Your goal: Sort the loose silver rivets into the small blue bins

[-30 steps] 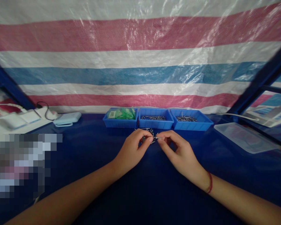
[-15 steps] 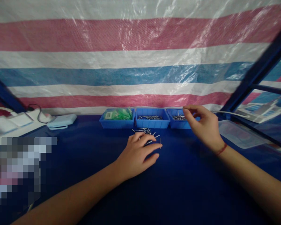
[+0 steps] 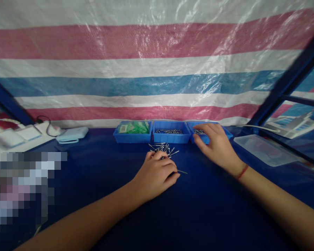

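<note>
Just beyond left hand pinching a thin pin, pile of metal rivets, right hand open

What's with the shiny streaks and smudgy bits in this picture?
All in the head view: white glare streaks the striped plastic sheet; the blue tabletop darkens almost to black nearest the person; the white plugs at the left look smeared; coarse square blocks hide the lower left; the loose metal pins are too small to show fine detail.
</note>
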A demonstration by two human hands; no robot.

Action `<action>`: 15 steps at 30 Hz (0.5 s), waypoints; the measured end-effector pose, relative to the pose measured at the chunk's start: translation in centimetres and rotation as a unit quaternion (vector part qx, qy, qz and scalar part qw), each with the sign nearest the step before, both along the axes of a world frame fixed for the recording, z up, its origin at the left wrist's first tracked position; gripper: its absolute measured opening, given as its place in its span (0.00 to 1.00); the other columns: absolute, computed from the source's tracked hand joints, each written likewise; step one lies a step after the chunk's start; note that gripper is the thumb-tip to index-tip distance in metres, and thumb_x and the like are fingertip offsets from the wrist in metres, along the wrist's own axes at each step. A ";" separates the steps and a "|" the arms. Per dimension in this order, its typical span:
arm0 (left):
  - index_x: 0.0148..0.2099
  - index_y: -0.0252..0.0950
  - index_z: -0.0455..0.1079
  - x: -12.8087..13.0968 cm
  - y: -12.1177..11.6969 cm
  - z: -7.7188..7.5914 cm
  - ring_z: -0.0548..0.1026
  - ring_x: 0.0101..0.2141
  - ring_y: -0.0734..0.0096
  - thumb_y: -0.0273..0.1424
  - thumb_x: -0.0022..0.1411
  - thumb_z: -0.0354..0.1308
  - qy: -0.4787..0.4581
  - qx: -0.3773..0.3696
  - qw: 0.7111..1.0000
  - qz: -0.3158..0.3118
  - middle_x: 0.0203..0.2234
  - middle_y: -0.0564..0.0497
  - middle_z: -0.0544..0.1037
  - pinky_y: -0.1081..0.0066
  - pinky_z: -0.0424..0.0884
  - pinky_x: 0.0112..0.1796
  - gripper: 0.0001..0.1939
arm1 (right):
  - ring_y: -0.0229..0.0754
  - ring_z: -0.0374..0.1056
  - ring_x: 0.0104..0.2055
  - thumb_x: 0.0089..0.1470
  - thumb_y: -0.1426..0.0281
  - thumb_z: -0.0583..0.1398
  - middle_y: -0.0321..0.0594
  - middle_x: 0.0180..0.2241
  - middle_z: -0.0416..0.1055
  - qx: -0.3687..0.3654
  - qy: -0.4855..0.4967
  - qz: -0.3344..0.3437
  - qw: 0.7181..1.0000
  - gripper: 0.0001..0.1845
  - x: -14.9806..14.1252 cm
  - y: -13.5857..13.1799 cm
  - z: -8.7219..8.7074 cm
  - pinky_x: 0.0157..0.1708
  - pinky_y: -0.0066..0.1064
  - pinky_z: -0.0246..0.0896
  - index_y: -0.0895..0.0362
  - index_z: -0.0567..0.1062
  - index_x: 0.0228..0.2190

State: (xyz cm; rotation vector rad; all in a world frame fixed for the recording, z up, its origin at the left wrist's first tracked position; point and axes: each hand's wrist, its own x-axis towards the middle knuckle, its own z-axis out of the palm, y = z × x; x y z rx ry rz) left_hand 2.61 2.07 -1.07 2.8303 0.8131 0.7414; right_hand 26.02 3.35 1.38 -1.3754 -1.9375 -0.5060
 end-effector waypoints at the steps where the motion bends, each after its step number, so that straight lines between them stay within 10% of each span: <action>1: 0.33 0.40 0.73 0.0 0.0 0.1 0.68 0.45 0.62 0.35 0.62 0.55 0.003 -0.005 1.000 0.008 0.35 0.55 0.80 0.60 0.56 0.44 0.09 | 0.50 0.65 0.42 0.55 0.68 0.55 0.46 0.39 0.72 -0.010 -0.013 0.013 1.000 0.12 -0.5 -0.3 0.1 0.44 0.44 0.58 0.57 0.71 0.41; 8: 0.43 0.42 0.71 0.2 0.0 0.2 0.69 0.41 0.63 0.32 0.62 0.56 0.019 -0.025 0.999 0.022 0.35 0.53 0.79 0.62 0.57 0.40 0.07 | 0.50 0.65 0.44 0.55 0.70 0.55 0.46 0.41 0.71 -0.077 -0.035 0.115 0.990 0.14 -2.2 -1.3 -0.3 0.45 0.46 0.59 0.57 0.68 0.45; 15: 0.48 0.40 0.70 0.1 0.7 -0.3 0.69 0.41 0.64 0.27 0.66 0.48 -0.094 -0.105 0.984 0.110 0.39 0.50 0.76 0.63 0.62 0.41 0.13 | 0.41 0.69 0.34 0.56 0.70 0.55 0.41 0.35 0.74 -0.163 0.190 0.143 0.958 0.09 -3.5 -1.2 -1.8 0.37 0.37 0.66 0.56 0.72 0.39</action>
